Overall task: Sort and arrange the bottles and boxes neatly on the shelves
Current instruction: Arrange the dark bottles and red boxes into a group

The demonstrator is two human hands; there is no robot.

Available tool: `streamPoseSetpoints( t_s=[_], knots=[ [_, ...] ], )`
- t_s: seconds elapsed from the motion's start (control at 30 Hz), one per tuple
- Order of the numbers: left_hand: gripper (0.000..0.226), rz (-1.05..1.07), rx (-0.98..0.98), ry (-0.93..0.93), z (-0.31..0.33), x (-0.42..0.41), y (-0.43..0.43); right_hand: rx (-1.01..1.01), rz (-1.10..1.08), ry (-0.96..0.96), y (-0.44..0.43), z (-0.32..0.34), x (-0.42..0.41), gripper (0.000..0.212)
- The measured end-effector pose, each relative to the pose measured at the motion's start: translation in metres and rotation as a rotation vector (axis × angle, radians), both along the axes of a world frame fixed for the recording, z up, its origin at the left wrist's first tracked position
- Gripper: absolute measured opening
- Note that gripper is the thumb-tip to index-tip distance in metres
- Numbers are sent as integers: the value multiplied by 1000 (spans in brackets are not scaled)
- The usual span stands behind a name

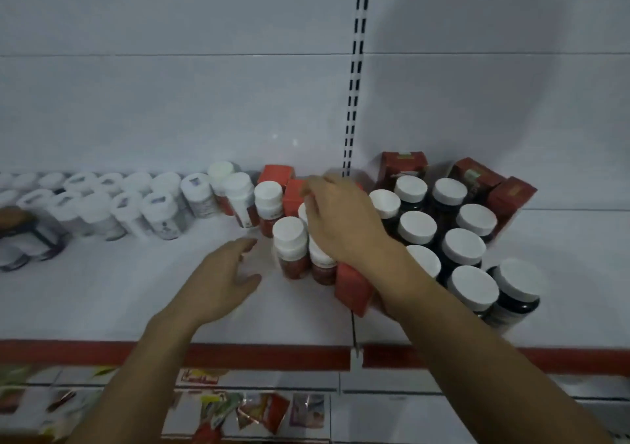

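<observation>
Small red-labelled bottles with white caps (pixel 289 235) stand in a cluster at the middle of the white shelf (pixel 102 293), with red boxes (pixel 353 288) in front of and behind them. My right hand (pixel 341 222) reaches over this cluster, its fingertips at a red box (pixel 293 196) and a cap beneath; the thumb is hidden, so any grip is unclear. Hovering just left of the cluster, my left hand (pixel 225 276) has relaxed fingers and holds nothing. Dark bottles with white caps (pixel 463 246) stand in rows to the right.
Rows of white bottles (pixel 102 205) fill the shelf's back left, with a dark-framed jar (pixel 24 235) at the far left. Dark red boxes (pixel 404 164) lean at the back right. A slotted upright (pixel 356 68) divides the back wall. Packets (pixel 266 409) lie below the red shelf edge (pixel 255 355).
</observation>
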State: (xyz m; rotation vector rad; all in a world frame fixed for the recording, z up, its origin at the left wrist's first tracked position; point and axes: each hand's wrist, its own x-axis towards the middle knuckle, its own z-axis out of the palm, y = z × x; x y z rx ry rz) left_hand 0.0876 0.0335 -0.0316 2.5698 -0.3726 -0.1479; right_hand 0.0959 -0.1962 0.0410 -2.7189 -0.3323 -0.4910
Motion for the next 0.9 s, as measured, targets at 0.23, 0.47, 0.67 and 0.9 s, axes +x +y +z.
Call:
streamPoseSetpoints(
  t_s=[0.23, 0.47, 0.67, 0.9],
  knots=[
    [58, 100, 313, -144, 40, 10, 66, -101, 150, 45, 73, 4, 28, 26],
    [49, 206, 290, -269, 62, 18, 138, -129, 251, 97, 156, 4, 45, 24],
    [38, 383, 187, -411, 77, 30, 224, -86, 338, 133, 246, 1, 58, 28],
    [51, 707, 179, -361, 61, 40, 360, 9, 570, 67, 369, -12, 85, 43]
  ],
)
